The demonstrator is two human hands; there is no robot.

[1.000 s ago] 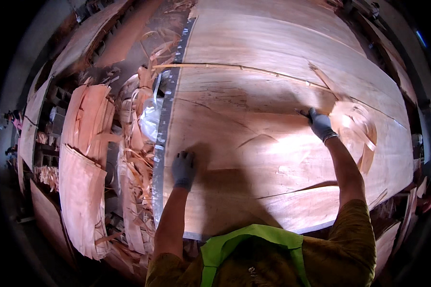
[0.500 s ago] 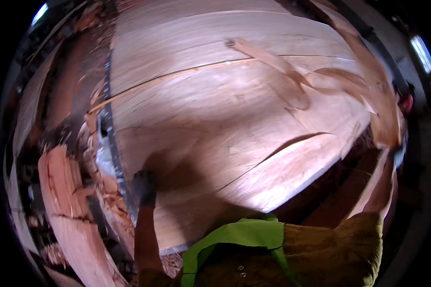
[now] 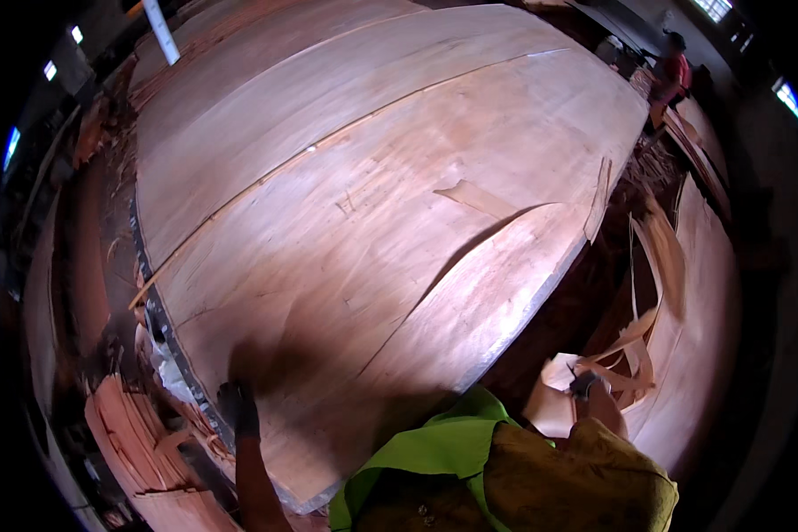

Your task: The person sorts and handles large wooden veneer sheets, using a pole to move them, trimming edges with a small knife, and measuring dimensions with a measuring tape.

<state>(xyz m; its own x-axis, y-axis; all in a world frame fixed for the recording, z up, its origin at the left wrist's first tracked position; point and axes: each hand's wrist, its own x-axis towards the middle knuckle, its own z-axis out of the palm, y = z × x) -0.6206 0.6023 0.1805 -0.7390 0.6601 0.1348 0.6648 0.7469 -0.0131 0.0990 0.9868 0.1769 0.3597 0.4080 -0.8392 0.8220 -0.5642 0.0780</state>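
A wide sheet of pale wood veneer (image 3: 399,213) lies across the work surface in front of me. My left hand (image 3: 238,410), in a dark glove, rests at its near left edge with fingers laid out, holding nothing. Down beside the sheet's right edge, my right hand (image 3: 585,383), also gloved, is closed at curled veneer strips (image 3: 638,355). A pale bent piece of veneer (image 3: 551,399) is against that hand. A long split runs through the sheet's near right part, where a lifted flap (image 3: 496,284) shows.
A thin wooden strip (image 3: 310,149) crosses the sheet. Broken reddish veneer (image 3: 142,434) is piled at the left, by a white plastic scrap (image 3: 170,372). More veneer (image 3: 696,328) leans at the right. Another person (image 3: 674,71) is at the far right.
The long curled strip that lay over the sheet is now off its right side. My right hand has come down and inward. The view has shifted, and my left hand stays at the left edge.
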